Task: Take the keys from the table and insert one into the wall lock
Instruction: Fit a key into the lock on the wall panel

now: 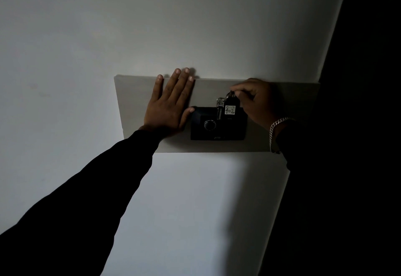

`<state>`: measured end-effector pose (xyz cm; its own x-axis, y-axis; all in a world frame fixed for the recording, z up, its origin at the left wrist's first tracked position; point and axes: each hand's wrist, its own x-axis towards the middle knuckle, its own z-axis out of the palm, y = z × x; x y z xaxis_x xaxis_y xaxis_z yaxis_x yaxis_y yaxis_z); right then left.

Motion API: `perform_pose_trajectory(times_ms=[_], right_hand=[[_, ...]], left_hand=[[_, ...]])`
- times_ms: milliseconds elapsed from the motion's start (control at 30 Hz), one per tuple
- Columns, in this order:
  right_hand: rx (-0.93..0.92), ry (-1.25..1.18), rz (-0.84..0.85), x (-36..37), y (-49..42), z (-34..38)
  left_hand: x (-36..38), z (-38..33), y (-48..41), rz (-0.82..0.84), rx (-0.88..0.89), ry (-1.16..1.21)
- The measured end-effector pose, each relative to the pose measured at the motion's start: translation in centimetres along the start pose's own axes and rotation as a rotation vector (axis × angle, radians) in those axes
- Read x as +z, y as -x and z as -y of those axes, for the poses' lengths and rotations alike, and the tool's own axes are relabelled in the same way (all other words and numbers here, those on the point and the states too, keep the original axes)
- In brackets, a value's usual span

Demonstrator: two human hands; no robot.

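Head view: keys dangle on ring with tagged fob marked 402, hanging over top of black wall lock, probably so one key can be sorted out before insertion. Right hand pinches ring, fingers curled closed around it. Left hand flat on pale panel, fingers spread, holding nothing, thumb touching lock's left edge, likely steadying. Key not yet inserted.
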<state>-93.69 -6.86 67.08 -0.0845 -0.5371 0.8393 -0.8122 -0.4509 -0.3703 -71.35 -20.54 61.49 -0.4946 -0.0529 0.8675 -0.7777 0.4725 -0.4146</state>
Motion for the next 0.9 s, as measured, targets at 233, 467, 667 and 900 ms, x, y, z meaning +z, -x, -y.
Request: perform_pose_trajectory(times_ms=[233,467,667,900], right_hand=[[0.035,-0.007,0.025,-0.2,0.2,-0.5],[0.03,0.006,-0.013,0.1,1.2,-0.5],[0.046,0.01,-0.026,0.3,1.2,-0.4],[-0.089,-0.025,-0.122,1.2,1.2,2.8]], left_hand=[[-0.1,0.0,0.0,0.023,-0.004,0.0],[-0.3,0.1,0.0,0.057,0.006,0.001],[-1.0,0.4,-0.1,0.103,0.004,0.036],[-3.4,2.8,0.3,0.179,0.007,0.092]])
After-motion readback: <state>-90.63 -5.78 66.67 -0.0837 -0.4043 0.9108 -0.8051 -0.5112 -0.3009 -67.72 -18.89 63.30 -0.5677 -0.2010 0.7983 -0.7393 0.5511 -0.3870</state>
